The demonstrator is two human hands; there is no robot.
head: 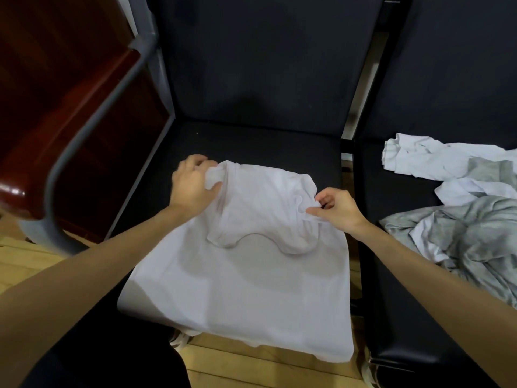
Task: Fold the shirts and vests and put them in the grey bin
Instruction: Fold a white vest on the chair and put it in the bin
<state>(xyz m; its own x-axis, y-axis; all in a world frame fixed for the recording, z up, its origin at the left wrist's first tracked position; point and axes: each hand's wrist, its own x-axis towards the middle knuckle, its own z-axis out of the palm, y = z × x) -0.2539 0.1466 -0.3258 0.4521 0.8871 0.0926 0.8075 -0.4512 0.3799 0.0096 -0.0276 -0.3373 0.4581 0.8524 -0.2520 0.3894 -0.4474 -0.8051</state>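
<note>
Left hand (193,183): fingers curled, gripping left shoulder strap of thin white cotton vest (246,264) spread on seat of dark padded chair (251,138), hem hanging over front edge. Right hand (337,208): thumb and fingers pinch right strap. Fabric likely light, limp, creases easily; take by straps or hem corners. Crumpled white and grey garment pile (458,208) on next seat. Grey bin possibly outside view.
</note>
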